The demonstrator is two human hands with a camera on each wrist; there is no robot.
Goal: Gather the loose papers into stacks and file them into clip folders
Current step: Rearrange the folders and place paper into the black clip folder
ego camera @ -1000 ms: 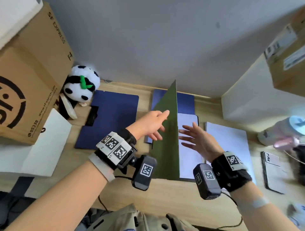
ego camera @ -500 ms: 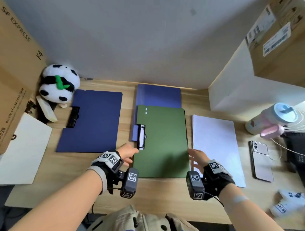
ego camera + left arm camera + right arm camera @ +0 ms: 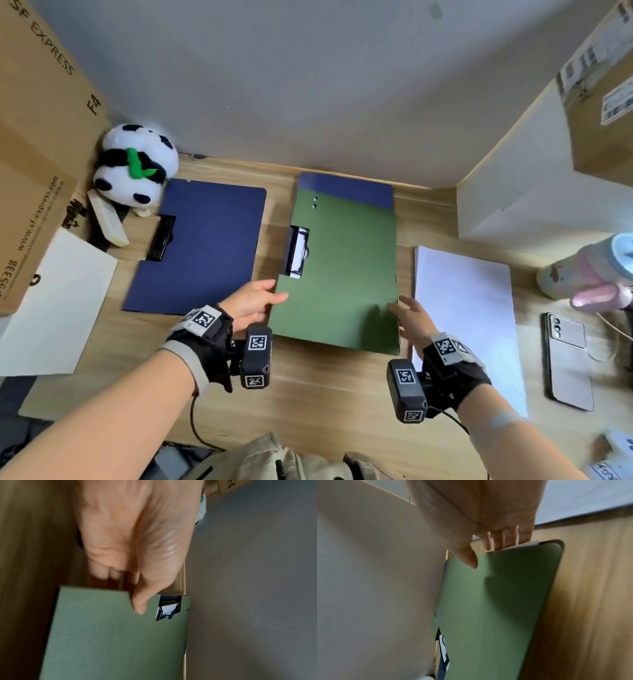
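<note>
Two hands hold a closed green folder point(image 3: 339, 270) at the centre of the head view, lifted slightly off a wooden desk point(image 3: 329, 387). At the folder's lower left edge, the left hand point(image 3: 251, 303) pinches the cover, thumb on top and fingers tucked beneath, as the left wrist view shows. At the lower right corner, the right hand point(image 3: 412, 320) grips the same way: thumb on the green cover, fingers curled under the edge, seen plainly from the right wrist camera. A black metal clip point(image 3: 297, 251) with white paper under it shows through a notch on the folder's left side. A dark blue folder point(image 3: 346, 186) lies partly under the green one, its top edge showing above it. A second blue folder point(image 3: 202, 246), closed, lies to the left of centre with its own clip on its left edge. To the right of the green folder rests a stack of white paper point(image 3: 466, 318); another white sheet point(image 3: 58, 301) lies at the left edge. A plush panda point(image 3: 135, 166) sits upper left beside a cardboard box point(image 3: 30, 144). At the right edge lie a phone point(image 3: 567, 359) and a pastel bottle point(image 3: 589, 274).
</note>
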